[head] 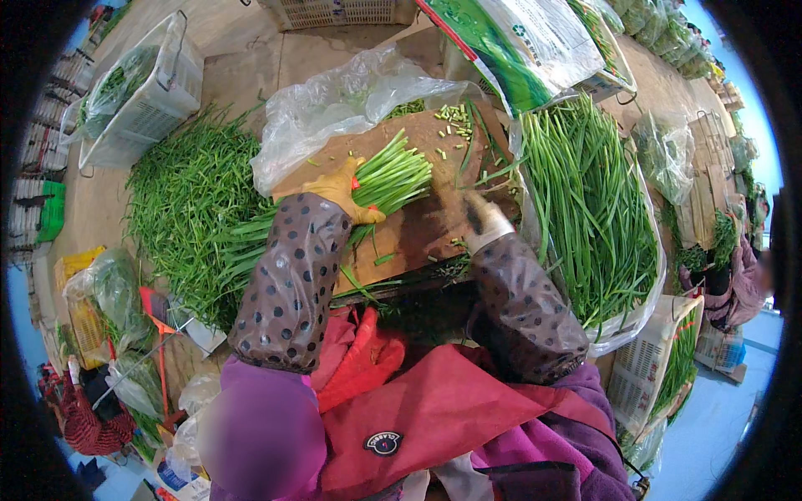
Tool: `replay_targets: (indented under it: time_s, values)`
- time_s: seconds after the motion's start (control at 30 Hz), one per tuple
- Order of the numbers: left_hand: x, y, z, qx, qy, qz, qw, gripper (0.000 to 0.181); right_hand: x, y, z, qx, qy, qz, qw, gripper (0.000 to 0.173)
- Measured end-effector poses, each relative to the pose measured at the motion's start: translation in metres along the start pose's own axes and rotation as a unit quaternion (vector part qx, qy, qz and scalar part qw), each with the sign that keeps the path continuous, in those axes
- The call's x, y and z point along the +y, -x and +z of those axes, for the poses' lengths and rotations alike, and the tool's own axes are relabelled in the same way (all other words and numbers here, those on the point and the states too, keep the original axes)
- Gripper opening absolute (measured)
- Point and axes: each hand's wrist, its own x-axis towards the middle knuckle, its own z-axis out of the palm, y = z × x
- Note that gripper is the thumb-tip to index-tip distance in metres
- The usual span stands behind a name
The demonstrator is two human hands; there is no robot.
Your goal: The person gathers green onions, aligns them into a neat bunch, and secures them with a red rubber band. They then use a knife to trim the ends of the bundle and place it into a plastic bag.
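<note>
My left hand, in a yellow glove, grips a bunch of green stalks, probably garlic chives, on a brown board. Bits of red band show at the bunch beside my fingers. The pale stalk ends point up and right; the leaves trail left beneath my forearm. My right hand, gloved with a white cuff, is motion-blurred over the board, right of the stalk ends. Whether it holds anything is too blurred to tell. Short cut stalk pieces lie scattered at the board's far side.
Loose greens are heaped on the left. Clear plastic sheeting lies beyond the board. On the right, long green leaves fill a plastic-lined container. White crates stand around, and a printed sack covers one. Other people are at the sides.
</note>
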Motion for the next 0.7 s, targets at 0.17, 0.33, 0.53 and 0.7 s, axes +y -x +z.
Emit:
replay_targets:
  time_s: [0.17, 0.33, 0.53, 0.7]
  values:
    - [0.009, 0.013, -0.009, 0.031, -0.015, -0.001, 0.999, 0.097, -0.003, 0.003, 0.016, 0.099, -0.155, 0.012, 0.983, 0.042]
    - [0.005, 0.014, -0.006, 0.031, -0.002, 0.025, 0.999, 0.095, -0.036, 0.004, 0.001, -0.081, 0.033, 0.026, 0.996, 0.043]
    - [0.009, 0.015, -0.007, 0.016, 0.009, 0.031, 0.999, 0.095, -0.026, -0.011, -0.006, 0.075, -0.156, 0.046, 0.984, 0.048]
    - [-0.002, 0.010, 0.000, 0.022, -0.010, 0.011, 1.000, 0.094, -0.041, -0.005, 0.003, -0.050, 0.001, -0.011, 0.999, 0.045]
